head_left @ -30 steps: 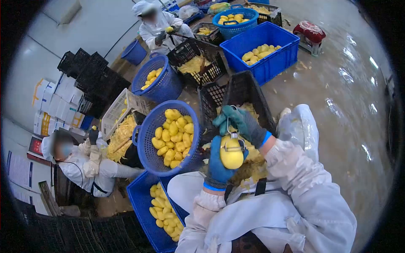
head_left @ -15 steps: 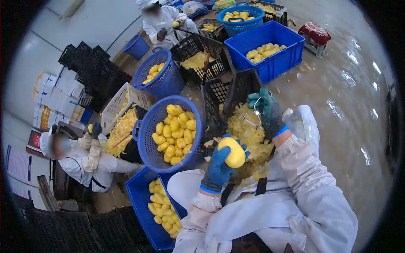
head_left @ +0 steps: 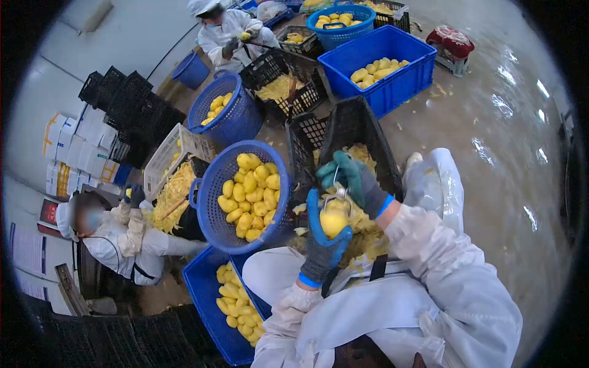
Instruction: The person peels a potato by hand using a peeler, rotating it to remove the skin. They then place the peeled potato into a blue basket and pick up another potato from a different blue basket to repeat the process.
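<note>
My left hand (head_left: 325,245), in a blue and grey glove, is closed around a yellow peeled potato (head_left: 334,222). Above it, my right hand (head_left: 356,179), in a green and grey glove, grips a metal peeler (head_left: 339,192). The peeler's head lies against the upper side of the potato. Beneath both hands, a heap of potato peelings (head_left: 368,236) spills from a dark crate (head_left: 356,126) between my legs. A round blue basket (head_left: 205,211) of peeled potatoes (head_left: 250,195) stands left of my left hand.
Beside my left leg is a blue bin (head_left: 205,306) holding potatoes. Ahead stands another blue bin (head_left: 399,83). A person (head_left: 123,236) sits at left with a potato, near a white crate (head_left: 199,144); another person (head_left: 230,40) works at the back. Wet floor (head_left: 485,122) stretches right.
My right hand has come down and left, bringing the peeler onto the potato. The potato has turned in my left hand, and the view has shifted slightly.
</note>
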The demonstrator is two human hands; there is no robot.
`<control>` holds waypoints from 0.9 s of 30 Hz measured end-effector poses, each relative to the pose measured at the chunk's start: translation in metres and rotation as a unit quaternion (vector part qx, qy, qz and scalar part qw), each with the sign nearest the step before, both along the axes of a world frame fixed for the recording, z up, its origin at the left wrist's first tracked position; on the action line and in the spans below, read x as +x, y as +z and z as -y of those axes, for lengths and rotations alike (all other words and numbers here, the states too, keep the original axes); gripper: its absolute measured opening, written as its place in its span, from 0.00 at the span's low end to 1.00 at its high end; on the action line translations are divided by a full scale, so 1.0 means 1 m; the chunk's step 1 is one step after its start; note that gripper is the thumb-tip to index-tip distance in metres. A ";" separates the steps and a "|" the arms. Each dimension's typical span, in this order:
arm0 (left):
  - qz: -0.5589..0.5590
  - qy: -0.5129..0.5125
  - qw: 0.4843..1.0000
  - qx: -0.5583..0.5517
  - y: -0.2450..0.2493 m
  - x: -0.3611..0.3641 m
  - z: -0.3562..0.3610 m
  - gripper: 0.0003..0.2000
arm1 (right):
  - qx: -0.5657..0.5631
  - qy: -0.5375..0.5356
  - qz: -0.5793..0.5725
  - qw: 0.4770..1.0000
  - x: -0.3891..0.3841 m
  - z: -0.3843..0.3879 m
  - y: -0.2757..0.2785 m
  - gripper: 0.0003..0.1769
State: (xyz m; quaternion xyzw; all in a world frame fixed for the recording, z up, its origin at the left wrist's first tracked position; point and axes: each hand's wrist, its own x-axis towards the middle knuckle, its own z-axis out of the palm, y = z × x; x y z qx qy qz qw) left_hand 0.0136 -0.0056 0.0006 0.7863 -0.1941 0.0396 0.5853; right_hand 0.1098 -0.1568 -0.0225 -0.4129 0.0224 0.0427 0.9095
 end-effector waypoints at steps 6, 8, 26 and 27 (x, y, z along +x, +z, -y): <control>0.015 0.027 0.999 0.030 -0.010 -0.001 -0.003 0.45 | 0.116 -0.035 0.002 0.993 0.000 0.006 0.001 0.18; 0.020 0.017 0.999 0.028 -0.008 0.005 0.001 0.45 | 0.048 -0.024 -0.030 0.998 0.002 -0.001 -0.013 0.18; -0.333 -0.003 0.841 -0.426 -0.019 -0.003 -0.003 0.24 | 0.009 0.037 0.043 0.998 -0.029 -0.006 0.010 0.20; -0.427 -0.030 0.742 -0.516 -0.020 -0.001 -0.009 0.24 | 0.036 -0.015 0.028 0.999 -0.013 -0.001 -0.004 0.21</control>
